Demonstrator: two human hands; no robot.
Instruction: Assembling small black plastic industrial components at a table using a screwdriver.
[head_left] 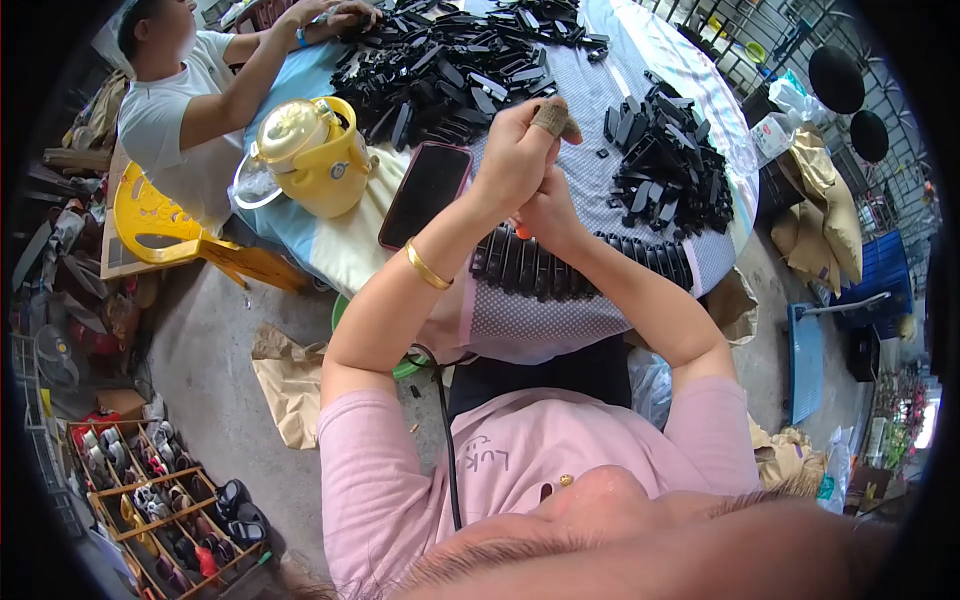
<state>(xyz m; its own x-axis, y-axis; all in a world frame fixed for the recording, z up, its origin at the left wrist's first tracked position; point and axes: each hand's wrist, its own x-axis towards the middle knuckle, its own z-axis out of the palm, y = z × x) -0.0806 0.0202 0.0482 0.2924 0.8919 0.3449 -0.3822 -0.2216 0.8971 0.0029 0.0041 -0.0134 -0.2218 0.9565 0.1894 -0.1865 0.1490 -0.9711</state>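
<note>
My left hand [515, 155], with a gold bangle on its wrist, is closed above the table. A tan wrap covers one of its fingertips. Just below and touching it, my right hand [552, 208] is closed too, and a small orange piece [522, 232] pokes out beneath. What the fingers hold is hidden. Under my right forearm runs a tidy row of black plastic parts [540, 270] along the near table edge. Loose black parts [665, 170] are heaped to the right, and a bigger heap of black parts [445, 75] spreads across the far side.
Left of my hands lie a phone [427, 195] and a yellow lidded pot [320, 160]. A co-worker [190, 100] reaches into the far heap. A yellow chair [160, 220], brown paper [285, 385], a shoe rack [150, 500] and a blue trolley [805, 360] stand or lie around the table.
</note>
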